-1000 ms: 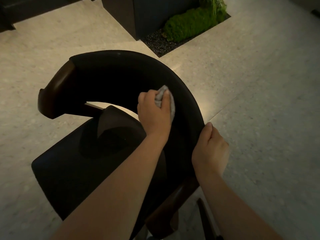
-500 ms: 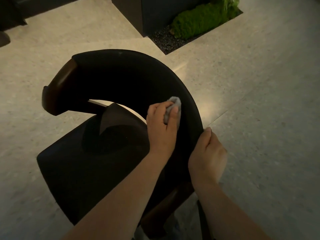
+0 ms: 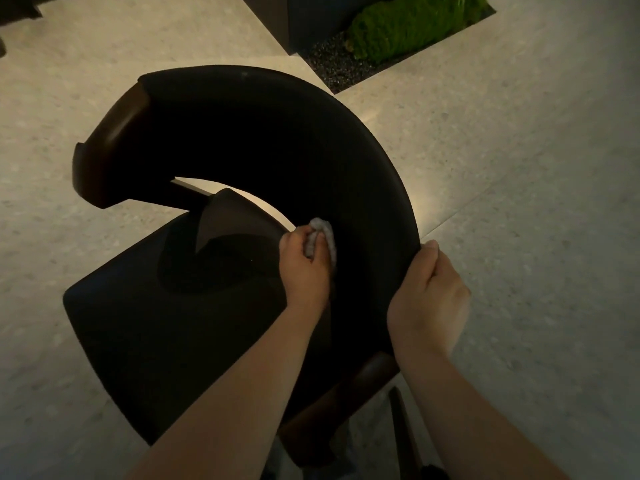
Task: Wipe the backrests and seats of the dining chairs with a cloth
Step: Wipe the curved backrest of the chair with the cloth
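One dining chair [image 3: 346, 168] gets a wipe-down on a pale speckled floor [image 3: 519, 202]. The person's left hand [image 3: 304, 268] clutches a bunched grey cloth [image 3: 323, 233] and presses it to the inner face of the curved dark backrest [image 3: 263, 126], near the lower edge and just above the seat [image 3: 145, 334]. The right hand [image 3: 429, 299] wraps over the backrest's outer rim, thumb on top and fingers curled behind, which appears to brace the chair against the push of the wiping.

Doing this step well probably means following the curve in long overlapping passes from one wooden arm tip [image 3: 110, 140] round to the other [image 3: 346, 400], with steady pressure and the bracing hand shifted along the rim so that no strip hides beneath it. The wad exposes little fabric; opening it flatter would likely cover more surface per stroke. The top edge and the outer face also want attention before the seat, so that any dust falls onto a surface not yet cleaned.

By count: one chair in view, one backrest, one seat, two wooden arm tips, one cloth, two hands. Beyond the chair lies one sunken bed of green moss [image 3: 408, 26] beside one dark block [image 3: 304, 15]. Other chairs named in the task are not visible from this angle.
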The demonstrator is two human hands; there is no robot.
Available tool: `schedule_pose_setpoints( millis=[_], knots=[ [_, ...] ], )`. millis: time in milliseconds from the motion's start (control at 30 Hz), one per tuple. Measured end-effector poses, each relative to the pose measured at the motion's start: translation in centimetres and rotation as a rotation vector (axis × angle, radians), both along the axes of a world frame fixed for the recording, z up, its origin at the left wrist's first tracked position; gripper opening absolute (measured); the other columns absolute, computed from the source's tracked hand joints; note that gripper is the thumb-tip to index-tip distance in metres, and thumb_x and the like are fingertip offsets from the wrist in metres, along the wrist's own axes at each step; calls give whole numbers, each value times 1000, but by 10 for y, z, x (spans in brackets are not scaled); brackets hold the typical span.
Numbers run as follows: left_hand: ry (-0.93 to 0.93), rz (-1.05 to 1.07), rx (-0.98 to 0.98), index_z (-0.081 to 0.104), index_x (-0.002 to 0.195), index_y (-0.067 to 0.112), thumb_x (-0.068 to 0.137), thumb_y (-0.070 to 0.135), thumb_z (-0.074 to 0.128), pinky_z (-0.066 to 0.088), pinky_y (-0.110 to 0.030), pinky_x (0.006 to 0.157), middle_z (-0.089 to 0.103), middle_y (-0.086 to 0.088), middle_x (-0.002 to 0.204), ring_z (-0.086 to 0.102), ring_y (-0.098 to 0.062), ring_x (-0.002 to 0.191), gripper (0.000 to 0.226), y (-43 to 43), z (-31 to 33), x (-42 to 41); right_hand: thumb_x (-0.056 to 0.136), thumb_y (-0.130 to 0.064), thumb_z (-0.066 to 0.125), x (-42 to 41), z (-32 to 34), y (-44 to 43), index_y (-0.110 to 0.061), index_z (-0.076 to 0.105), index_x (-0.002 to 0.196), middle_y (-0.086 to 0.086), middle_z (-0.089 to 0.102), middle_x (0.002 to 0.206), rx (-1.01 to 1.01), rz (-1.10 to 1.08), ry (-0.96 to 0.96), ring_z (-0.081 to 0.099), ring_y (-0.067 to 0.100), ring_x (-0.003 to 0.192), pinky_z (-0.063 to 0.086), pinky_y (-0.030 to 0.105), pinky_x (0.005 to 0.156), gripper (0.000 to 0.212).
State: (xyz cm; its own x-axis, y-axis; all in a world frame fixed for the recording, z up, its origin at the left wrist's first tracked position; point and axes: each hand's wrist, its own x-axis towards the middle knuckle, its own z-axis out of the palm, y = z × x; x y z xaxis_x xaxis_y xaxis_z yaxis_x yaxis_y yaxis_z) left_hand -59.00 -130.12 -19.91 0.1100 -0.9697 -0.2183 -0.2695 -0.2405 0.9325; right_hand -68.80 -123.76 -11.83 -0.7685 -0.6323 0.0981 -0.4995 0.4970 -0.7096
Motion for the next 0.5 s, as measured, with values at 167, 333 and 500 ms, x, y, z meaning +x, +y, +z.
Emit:
schedule_pose_setpoints(
  millis=[167, 333, 500],
  knots=[
    [2, -25, -74, 54, 109, 29, 99, 35, 48, 44, -3, 68, 45, 7, 116, 49, 15, 93, 13, -7, 3, 12, 104, -31, 30, 2, 2, 0, -31, 43, 60, -10, 44, 49, 8, -3, 14, 52, -9, 60, 36, 11, 45, 46],
    [-126, -89, -186, 51, 112, 26, 99, 39, 44, 46, -24, 84, 40, 8, 117, 51, -12, 104, 20, -1, 4, -5, 104, -30, 31, 0, 0, 0, -25, 47, 61, -9, 45, 50, 13, 1, -3, 51, -4, 54, 36, 10, 47, 46],
    [-190, -93, -133, 47, 120, 26, 100, 35, 42, 47, -28, 86, 36, 11, 116, 50, -15, 109, 23, -3, -9, -7, 104, -27, 33, 0, 0, 0, -31, 42, 59, -10, 43, 50, -20, 6, 6, 50, -13, 60, 34, 0, 55, 46]
  ],
)
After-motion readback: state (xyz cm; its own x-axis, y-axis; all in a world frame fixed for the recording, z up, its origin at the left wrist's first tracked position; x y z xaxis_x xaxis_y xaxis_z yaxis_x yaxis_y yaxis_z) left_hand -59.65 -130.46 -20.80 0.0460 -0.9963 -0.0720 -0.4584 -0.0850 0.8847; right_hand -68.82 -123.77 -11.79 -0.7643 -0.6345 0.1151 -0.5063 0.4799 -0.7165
